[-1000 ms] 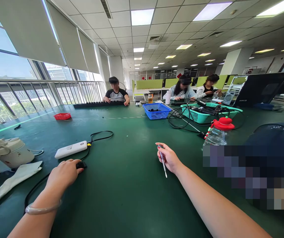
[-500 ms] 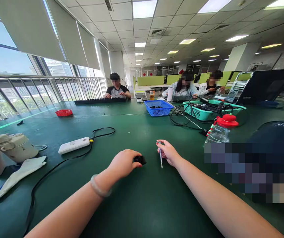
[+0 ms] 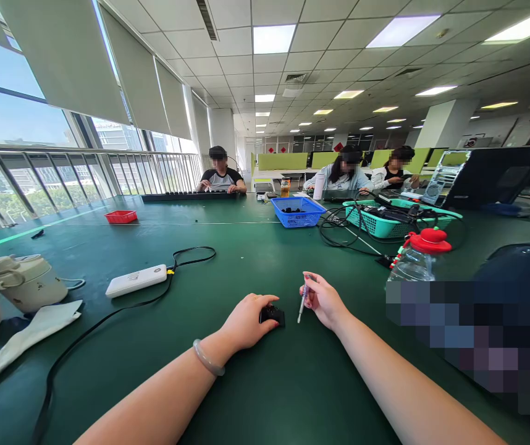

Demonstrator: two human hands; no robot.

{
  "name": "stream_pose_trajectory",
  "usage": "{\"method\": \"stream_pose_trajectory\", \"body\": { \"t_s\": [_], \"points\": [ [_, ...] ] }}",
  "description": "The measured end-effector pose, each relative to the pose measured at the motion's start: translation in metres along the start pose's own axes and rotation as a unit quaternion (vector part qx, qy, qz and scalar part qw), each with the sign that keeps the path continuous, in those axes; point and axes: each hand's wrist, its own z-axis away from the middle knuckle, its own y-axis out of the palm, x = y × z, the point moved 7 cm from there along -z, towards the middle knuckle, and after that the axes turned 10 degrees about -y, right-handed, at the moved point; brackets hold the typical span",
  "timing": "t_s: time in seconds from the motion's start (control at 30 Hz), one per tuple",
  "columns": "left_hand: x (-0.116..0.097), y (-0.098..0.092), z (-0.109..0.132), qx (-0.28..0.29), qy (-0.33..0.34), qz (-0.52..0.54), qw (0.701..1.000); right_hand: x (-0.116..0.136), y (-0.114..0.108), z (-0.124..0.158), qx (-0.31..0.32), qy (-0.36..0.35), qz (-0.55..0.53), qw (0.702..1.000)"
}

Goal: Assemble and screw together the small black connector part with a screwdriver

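Fingertips (image 3: 271,299) of your left hand (image 3: 245,321) are closed on a small black block (image 3: 275,317), whose free end pokes out to your right. Your right hand (image 3: 327,303) pinches a slim screwdriver (image 3: 302,305) by its handle. The screwdriver's long axis slants: handle up and away from you, tip back toward you and slightly left. That tip sits just right of the block, apart from it, with a narrow strip of green table (image 3: 256,247) showing between. I cannot tell whether the block touches the table. Farther out, a white box (image 3: 138,281) lies to your left, a blue basket (image 3: 297,219) stands well ahead, and a red-lidded bottle (image 3: 416,266) stands beyond your right hand.
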Motion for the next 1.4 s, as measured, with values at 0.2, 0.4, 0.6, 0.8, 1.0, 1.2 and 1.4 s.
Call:
{"method": "stream_pose_trajectory", "body": {
  "t_s": [0.2, 0.4, 0.6, 0.8, 1.0, 1.2, 1.4],
  "points": [
    [0.001, 0.0, -0.002, 0.0, 0.0, 0.024, 1.0, 0.01, 0.003, 0.005, -0.007, -0.063, 0.03, 0.998],
    [-0.001, 0.0, -0.002, -0.004, 0.007, 0.019, 1.0, 0.046, 0.025, 0.032, 0.026, -0.286, 0.172, 0.942],
    [0.0, 0.0, -0.003, -0.022, 0.01, 0.006, 1.0, 0.063, 0.054, 0.071, 0.107, -0.486, 0.303, 0.813],
    [0.003, 0.001, -0.004, -0.023, 0.021, 0.01, 0.999, 0.06, 0.062, 0.077, 0.146, -0.537, 0.333, 0.762],
    [0.0, 0.0, -0.002, -0.013, 0.018, 0.012, 1.0, 0.057, 0.06, 0.072, 0.161, -0.501, 0.317, 0.79],
    [-0.002, 0.0, -0.002, -0.004, 0.01, 0.012, 1.0, 0.054, 0.054, 0.063, 0.136, -0.392, 0.28, 0.866],
    [0.001, -0.001, -0.002, -0.004, -0.004, 0.015, 1.0, 0.053, 0.049, 0.056, 0.11, -0.348, 0.282, 0.887]
  ]
}}
